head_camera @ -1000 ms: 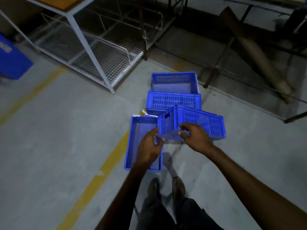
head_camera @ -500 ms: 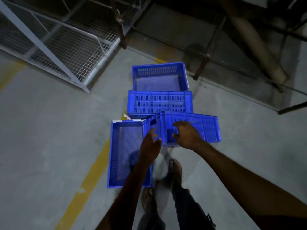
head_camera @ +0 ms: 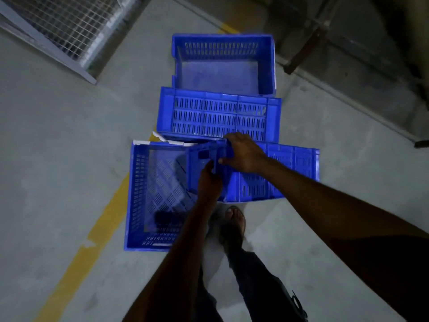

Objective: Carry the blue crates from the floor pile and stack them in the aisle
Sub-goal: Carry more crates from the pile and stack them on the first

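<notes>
**Two hands grip a blue crate among three others on a concrete floor**

Seen from above, a grey concrete floor [head_camera: 58, 159] fills the view, crossed by a yellow painted line [head_camera: 92, 240]. A wire mesh rack [head_camera: 69, 24] sits at the upper left. Four blue crates cluster at the centre. The far crate [head_camera: 222, 66] stands upright with its open side up. Just in front of it, the middle crate [head_camera: 218, 115] shows a slotted face. The left crate [head_camera: 153, 194] lies open-topped across the yellow line. To its right, the held crate [head_camera: 278, 173] is tipped, one end overlapping the left crate. The right hand [head_camera: 243, 154] curls its fingers over this crate's upper corner. The left hand [head_camera: 210, 180] grips its end wall below. A sandalled foot [head_camera: 235, 219] stands just beneath.
</notes>
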The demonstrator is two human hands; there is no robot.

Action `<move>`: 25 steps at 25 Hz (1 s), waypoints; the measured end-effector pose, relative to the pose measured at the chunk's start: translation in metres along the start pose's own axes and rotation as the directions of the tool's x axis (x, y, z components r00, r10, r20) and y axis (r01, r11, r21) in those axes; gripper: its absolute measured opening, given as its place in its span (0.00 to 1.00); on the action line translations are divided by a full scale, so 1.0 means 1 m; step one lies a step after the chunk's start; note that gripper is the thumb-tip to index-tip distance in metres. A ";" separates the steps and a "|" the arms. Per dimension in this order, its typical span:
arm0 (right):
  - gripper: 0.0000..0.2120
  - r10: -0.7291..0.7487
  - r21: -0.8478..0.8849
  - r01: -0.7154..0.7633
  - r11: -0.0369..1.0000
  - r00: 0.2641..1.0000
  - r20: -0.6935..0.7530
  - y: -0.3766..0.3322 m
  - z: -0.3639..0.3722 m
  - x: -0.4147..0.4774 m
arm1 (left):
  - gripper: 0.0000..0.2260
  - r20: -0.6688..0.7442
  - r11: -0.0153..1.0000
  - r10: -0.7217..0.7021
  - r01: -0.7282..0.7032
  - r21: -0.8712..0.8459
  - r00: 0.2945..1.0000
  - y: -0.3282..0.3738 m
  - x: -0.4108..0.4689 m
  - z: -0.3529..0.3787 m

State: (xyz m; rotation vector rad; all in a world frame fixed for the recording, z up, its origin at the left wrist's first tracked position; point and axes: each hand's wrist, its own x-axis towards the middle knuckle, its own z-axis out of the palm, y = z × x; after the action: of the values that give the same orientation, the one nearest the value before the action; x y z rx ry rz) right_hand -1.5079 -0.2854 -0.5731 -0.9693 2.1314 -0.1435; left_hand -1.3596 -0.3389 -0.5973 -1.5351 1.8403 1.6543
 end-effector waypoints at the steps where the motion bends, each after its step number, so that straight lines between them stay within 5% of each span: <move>1: 0.40 0.000 -0.032 -0.001 0.999 1.000 -0.010 0.000 0.001 0.001 | 0.21 0.000 1.000 -0.009 0.009 -0.023 1.000 -0.002 -0.003 0.004; 7: 0.21 0.117 -0.028 -0.114 0.993 0.984 0.137 0.014 0.008 -0.030 | 0.12 0.035 0.994 0.084 -0.086 0.068 0.996 -0.019 -0.022 0.007; 11: 0.33 0.267 0.045 -0.274 0.961 0.957 0.114 0.049 -0.004 -0.119 | 0.18 0.019 0.944 0.276 -0.275 0.183 0.961 0.009 -0.058 -0.005; 16: 0.27 0.277 0.163 -0.270 0.949 0.961 -0.023 0.059 -0.028 -0.291 | 0.28 -0.209 0.884 0.435 -0.371 0.283 0.876 0.052 -0.128 -0.021; 20: 0.14 0.156 0.198 -0.123 0.972 0.975 -0.158 0.018 -0.043 -0.412 | 0.28 0.092 0.971 0.105 -0.122 0.205 0.990 0.080 -0.152 -0.049; 22: 0.15 0.146 0.215 -0.099 0.972 0.966 -0.213 0.003 -0.051 -0.453 | 0.15 0.279 0.968 0.026 -0.095 0.233 0.960 0.072 -0.174 -0.065; 25: 0.20 0.150 0.235 -0.097 0.967 0.963 -0.222 -0.010 -0.056 -0.491 | 0.19 0.428 0.892 -0.153 -0.063 0.449 0.891 0.019 -0.222 -0.073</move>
State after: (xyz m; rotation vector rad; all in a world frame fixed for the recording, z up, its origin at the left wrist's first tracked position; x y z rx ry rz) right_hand -1.3398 0.0313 -0.2329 -0.7138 2.3272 -0.4459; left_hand -1.2472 -0.2856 -0.3988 -0.8940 1.7405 1.2882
